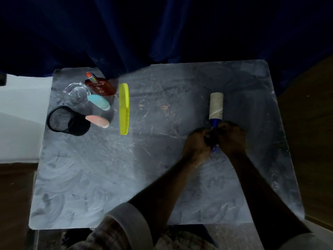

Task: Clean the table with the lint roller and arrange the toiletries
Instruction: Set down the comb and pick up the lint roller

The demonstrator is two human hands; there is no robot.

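A lint roller (215, 106) with a beige roll and a blue handle lies on the grey table (126, 177) at the right, roll pointing away from me. My left hand (197, 143) and my right hand (231, 137) both close around its handle. At the far left lie a yellow comb (124, 109), a teal tube (99, 102), a pink tube (97, 121), a reddish-brown bottle (100, 87), a clear glass dish (77, 95) and a black mesh cup (67, 120) tipped on its side.
A dark blue curtain (162, 33) hangs over the table's far edge and touches the bottle area. Scratches and small debris (164, 107) mark the table middle. Wooden floor (310, 141) shows to the right, a white surface (19, 114) to the left.
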